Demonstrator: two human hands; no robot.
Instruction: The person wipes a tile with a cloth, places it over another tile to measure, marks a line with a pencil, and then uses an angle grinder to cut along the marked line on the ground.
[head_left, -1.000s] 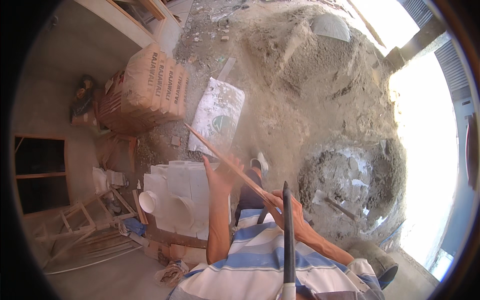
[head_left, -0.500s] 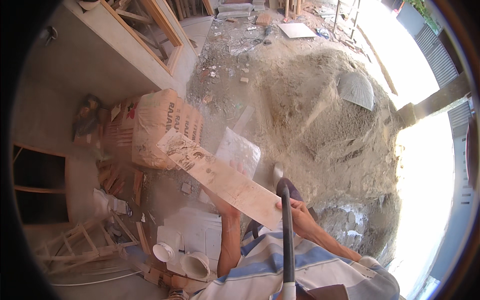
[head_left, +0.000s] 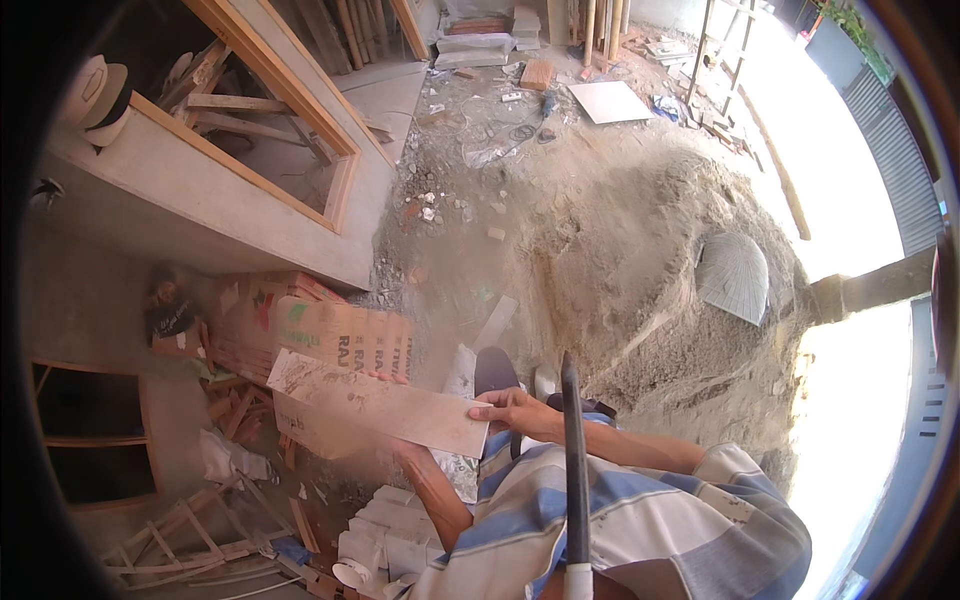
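Observation:
A long, pale strip (head_left: 350, 405) that looks like cut tile, with brown smears at its far-left end, lies across both hands in front of my body. My right hand (head_left: 510, 412) pinches its right end, thumb on top. Under the strip, my left hand (head_left: 408, 452) supports its middle. Most of that hand is hidden by the strip; what look like fingertips show at the far edge. The strip's left end hangs over stacked cardboard cartons (head_left: 345, 325). Just beyond the right hand is a white sack (head_left: 460, 375), partly covered by the strip and my leg.
A sand heap (head_left: 640, 260) rises at the right, with a ribbed grey fan-shaped piece (head_left: 733, 278) on it. A wooden ladder-like frame (head_left: 190, 530) and white stacked pieces (head_left: 390, 530) lie at lower left. A flat white board (head_left: 610, 102) rests on the rubble-strewn ground ahead.
The strip has swung left and nearer to level, over the cartons. Both hands moved left with it, still holding it. My view has turned, and my foot shows in a new place.

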